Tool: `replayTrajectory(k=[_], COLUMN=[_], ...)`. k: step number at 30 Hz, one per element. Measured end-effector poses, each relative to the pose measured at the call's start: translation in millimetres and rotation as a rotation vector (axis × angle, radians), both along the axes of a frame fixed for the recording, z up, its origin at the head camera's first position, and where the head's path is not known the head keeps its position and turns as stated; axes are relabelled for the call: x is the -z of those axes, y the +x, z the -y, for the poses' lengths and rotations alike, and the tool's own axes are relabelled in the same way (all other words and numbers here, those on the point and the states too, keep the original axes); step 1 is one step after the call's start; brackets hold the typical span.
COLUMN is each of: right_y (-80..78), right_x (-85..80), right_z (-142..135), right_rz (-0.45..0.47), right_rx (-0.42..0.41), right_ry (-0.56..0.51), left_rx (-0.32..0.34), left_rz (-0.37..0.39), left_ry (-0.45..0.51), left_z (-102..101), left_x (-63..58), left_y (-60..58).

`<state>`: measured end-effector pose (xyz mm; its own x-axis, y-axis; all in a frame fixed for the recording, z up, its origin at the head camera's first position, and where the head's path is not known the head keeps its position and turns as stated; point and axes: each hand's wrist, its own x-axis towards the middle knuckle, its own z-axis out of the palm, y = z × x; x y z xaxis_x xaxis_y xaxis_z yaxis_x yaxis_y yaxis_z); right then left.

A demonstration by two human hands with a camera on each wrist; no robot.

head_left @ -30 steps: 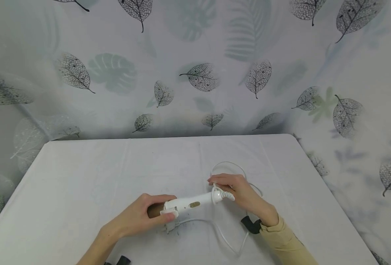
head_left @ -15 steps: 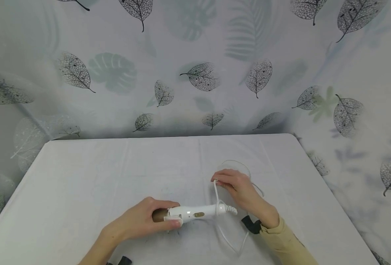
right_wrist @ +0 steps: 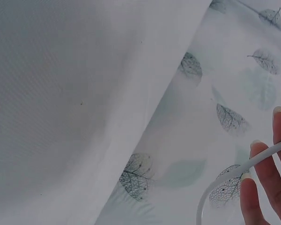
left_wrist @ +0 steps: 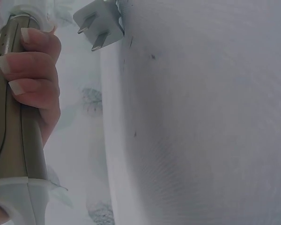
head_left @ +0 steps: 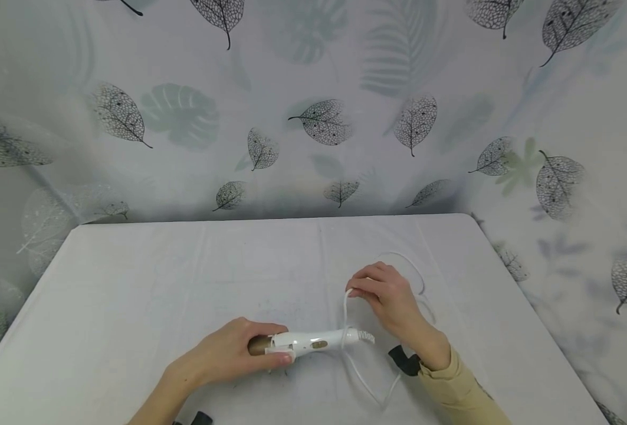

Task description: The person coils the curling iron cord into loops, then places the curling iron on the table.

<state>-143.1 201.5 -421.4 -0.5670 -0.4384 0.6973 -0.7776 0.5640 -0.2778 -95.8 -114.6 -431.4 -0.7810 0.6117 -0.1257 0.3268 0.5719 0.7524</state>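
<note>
A white and gold curling iron lies sideways over the middle of the table. My left hand grips its gold barrel, the fingers curled round it in the left wrist view. There, a two-prong plug shows beside the fingers. White cord crosses the handle near its coiled strain relief. Up and right of the handle, my right hand pinches this cord between thumb and fingers. In the right wrist view the cord runs across the fingers.
A white cloth covers the table. Slack cord loops behind the right hand and in front of the iron. Leaf-patterned curtain hangs behind and at both sides. A black wrist mount sits at the right wrist.
The curling iron has come down and slightly right with the left hand, its handle now more level. The right hand has drawn the cord up and to the right.
</note>
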Motion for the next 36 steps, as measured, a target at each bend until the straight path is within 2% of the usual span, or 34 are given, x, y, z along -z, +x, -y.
replayTrajectory(k=[6,13,22,36], right_y=[2.9,4.3,10.3,12.4], right_x=[-3.1,-6.4,-9.0,-3.4], right_z=[3.4,5.4,10.2,20.6], right_rz=[-0.061,-0.137,-0.122,-0.145], right_rx=[0.005,-0.015,-0.030,-0.059], right_ry=[-0.006,0.004,0.047,0.038], left_rx=[-0.032,-0.109,-0.252,-0.457], left_rz=[-0.038,-0.088,-0.124,-0.138], left_ry=[-0.051,-0.141,-0.251,-0.313], left_z=[-2.2,-3.7,-7.3,-9.2], left_x=[2.2,1.0,0.1,-5.1], left_y=[0.3,-0.4,1.5,0.0])
